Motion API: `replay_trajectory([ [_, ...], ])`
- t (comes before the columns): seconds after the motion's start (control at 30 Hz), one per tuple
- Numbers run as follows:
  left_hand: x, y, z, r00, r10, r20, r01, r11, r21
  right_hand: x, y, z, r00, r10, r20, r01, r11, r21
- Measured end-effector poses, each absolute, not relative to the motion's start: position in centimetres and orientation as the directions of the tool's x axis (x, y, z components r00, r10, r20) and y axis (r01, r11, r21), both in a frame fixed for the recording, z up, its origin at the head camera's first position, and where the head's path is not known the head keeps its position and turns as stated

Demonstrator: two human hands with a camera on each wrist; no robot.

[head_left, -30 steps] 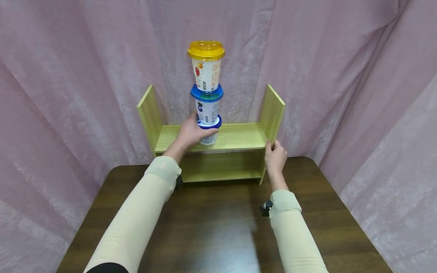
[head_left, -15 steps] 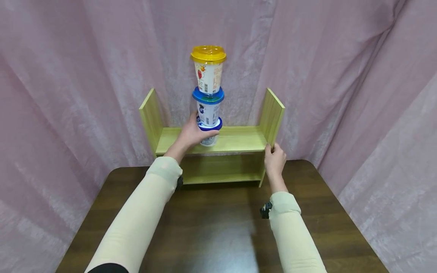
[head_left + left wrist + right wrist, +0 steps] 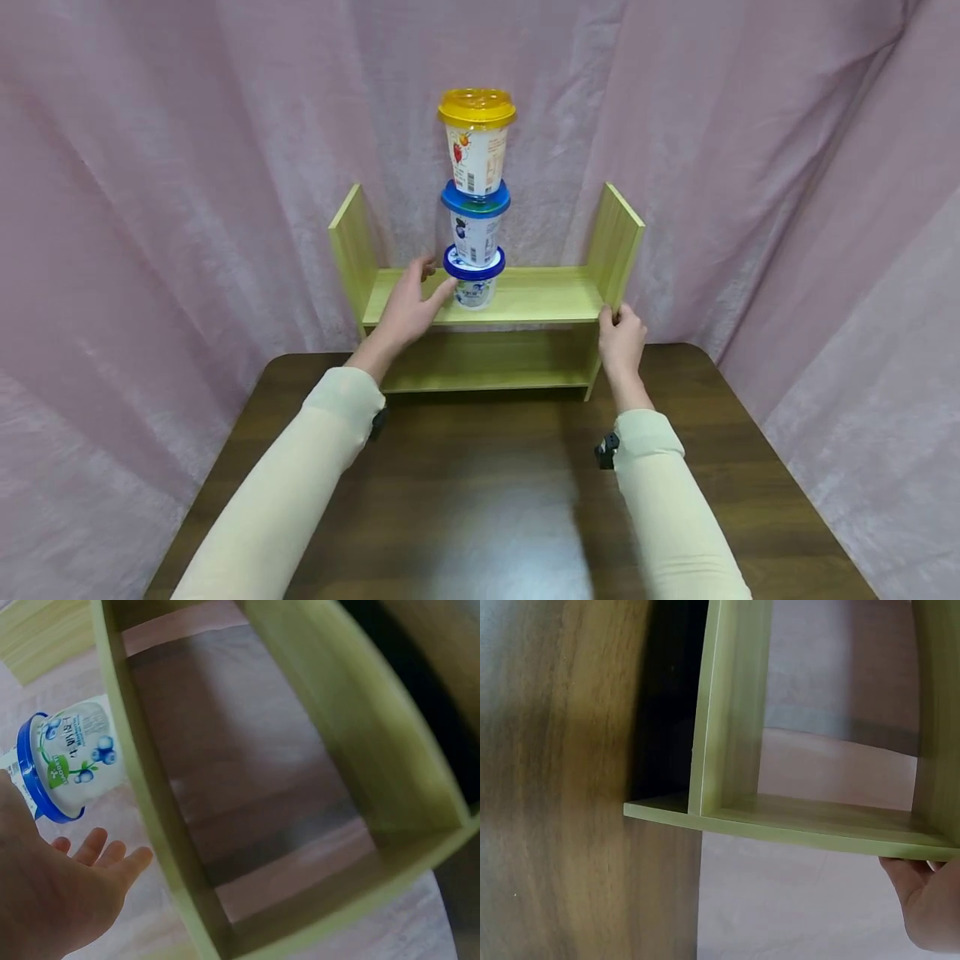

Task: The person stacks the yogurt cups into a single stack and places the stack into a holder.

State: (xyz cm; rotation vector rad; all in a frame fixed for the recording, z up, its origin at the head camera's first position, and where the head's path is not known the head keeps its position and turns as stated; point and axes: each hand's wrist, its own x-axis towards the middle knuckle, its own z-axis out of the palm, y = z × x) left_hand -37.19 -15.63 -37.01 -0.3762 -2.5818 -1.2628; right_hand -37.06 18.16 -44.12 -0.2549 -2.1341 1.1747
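Three lidded cups stand stacked on the upper board of a small wooden shelf [image 3: 555, 296]. At the top is a cup with a yellow lid [image 3: 477, 142]. Below it is one with a light blue lid [image 3: 476, 229], and at the bottom a shorter yogurt cup with a dark blue rim [image 3: 475, 287], printed with blueberries in the left wrist view. My left hand [image 3: 408, 308] is just left of the bottom cup, fingers spread and holding nothing. My right hand [image 3: 622, 342] grips the front edge of the shelf's right side panel, its fingers partly hidden there.
The shelf stands at the back of a dark brown wooden table [image 3: 495, 492]. Its left side panel [image 3: 352, 242] rises beside the left hand. A lower compartment [image 3: 487, 358] lies under the upper board. Pink curtains [image 3: 225, 167] hang behind and around.
My left hand has let go of the bottom cup and drawn back left from it. The stack stays standing on the shelf. My right hand keeps its place on the side panel.
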Motion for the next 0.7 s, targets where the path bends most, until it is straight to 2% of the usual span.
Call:
replay_trajectory([
  [0.2, -35.6, -16.2, -38.6, -0.935, 0.162, 0.316, 0.346, 0.618, 0.706, -36.7, 19.4, -43.8, -0.782, 0.445, 0.437, -0.113, 0.588, -0.801],
  [0.43, -33.8, -16.4, -38.3, -0.908, 0.237, 0.345, 0.411, 0.664, 0.625, -34.9, 20.2, -42.3, -0.869, 0.355, 0.345, -0.125, 0.517, -0.847],
  [0.53, -33.1, -16.5, -38.0, -0.892, 0.277, 0.357, 0.444, 0.684, 0.578, -33.7, 19.6, -41.1, -0.870, 0.343, 0.355, -0.141, 0.517, -0.844],
  [0.7, -31.5, -16.6, -38.2, -0.870, 0.320, 0.375, 0.481, 0.714, 0.509, -31.2, 17.9, -39.7, -0.835, 0.335, 0.436, -0.177, 0.587, -0.790],
])
